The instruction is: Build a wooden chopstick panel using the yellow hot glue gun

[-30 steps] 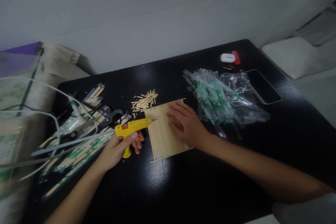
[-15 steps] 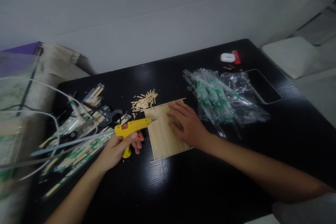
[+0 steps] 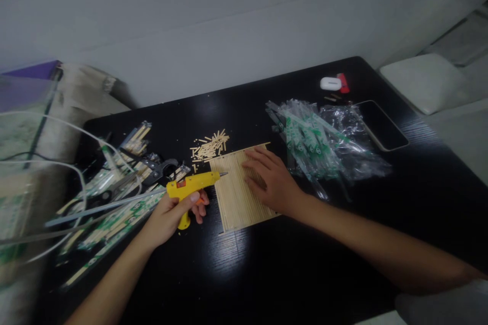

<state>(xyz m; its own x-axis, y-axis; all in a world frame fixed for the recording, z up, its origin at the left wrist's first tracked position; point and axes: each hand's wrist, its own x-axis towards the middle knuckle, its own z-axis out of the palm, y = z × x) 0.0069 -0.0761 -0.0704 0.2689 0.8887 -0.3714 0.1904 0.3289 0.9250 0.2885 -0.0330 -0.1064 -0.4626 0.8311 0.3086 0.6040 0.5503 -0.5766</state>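
Holding a yellow glue gun (image 3: 190,185), the left hand (image 3: 168,216) has its grip shut tight round the handle, and the tip points at the stick mat (image 3: 232,198). The mat lies flat on the black counter (image 3: 267,264), with many sticks already side by side. The right hand (image 3: 272,183) rests on it, fingers spread and clutching nothing. Lots of wrapped sticks (image 3: 114,218) lie unused nearby.

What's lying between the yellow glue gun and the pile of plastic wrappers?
Head view: past the glue gun tip lies a flat mat of wooden sticks, the right hand resting on it.
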